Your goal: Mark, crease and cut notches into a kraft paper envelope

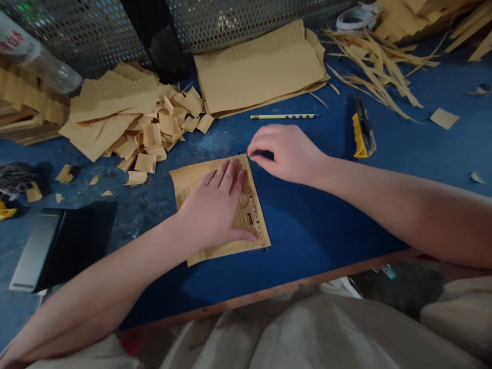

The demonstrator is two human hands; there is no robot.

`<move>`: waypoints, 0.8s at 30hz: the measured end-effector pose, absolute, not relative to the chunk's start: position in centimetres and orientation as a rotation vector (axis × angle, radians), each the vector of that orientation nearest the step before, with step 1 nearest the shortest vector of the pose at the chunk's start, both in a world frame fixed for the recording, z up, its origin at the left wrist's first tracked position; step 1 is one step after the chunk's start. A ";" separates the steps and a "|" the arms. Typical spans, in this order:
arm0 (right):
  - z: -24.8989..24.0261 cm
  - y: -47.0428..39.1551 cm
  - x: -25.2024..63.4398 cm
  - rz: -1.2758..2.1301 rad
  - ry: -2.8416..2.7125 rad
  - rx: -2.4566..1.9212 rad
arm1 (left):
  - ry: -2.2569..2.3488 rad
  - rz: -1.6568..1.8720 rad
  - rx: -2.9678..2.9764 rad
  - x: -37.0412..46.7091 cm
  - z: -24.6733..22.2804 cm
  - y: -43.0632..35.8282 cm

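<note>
My left hand (215,205) lies flat with fingers spread over a clear plastic ruler (251,218), pressing it on a sheet of brown kraft paper (226,250). The ruler runs along the right side of the sheet, and a narrow paper margin shows beyond it. Just right of the sheet's far corner is my right hand (286,154), its thumb and fingertips pinched together. Whatever may be between those fingertips is too small to tell. Behind it a pale yellow pencil (284,116) rests on the blue table (307,225).
A yellow utility knife (361,134) lies at the right. Brown sheets (261,72) are stacked at the back, beside a pile of paper scraps (161,128). Thin paper strips (384,72) and a tape roll (357,18) sit back right. A black and silver object (46,251) stands at left.
</note>
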State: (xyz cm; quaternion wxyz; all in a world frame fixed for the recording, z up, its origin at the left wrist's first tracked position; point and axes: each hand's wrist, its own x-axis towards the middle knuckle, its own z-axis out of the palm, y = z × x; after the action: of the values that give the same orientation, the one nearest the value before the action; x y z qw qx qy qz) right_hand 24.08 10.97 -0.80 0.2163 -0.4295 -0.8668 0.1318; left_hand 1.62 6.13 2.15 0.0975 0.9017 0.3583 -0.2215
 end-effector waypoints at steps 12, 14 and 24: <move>-1.6 6.3 25.1 0.225 -2.577 -0.913 | 1.061 -0.681 2.680 1.7 1.9 6.2; -1.5 5.7 25.2 0.220 -2.601 -0.898 | 1.065 -0.667 2.684 1.6 1.8 6.2; -1.3 2.3 25.1 0.200 -2.679 -0.798 | 1.060 -0.630 2.736 1.4 1.7 6.0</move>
State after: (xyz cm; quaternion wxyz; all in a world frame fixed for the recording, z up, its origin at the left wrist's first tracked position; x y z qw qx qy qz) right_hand 25.10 2.34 -1.31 0.1688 -0.2806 -0.9422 0.0703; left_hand 1.42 6.02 1.71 0.0700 0.9095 0.3524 -0.2093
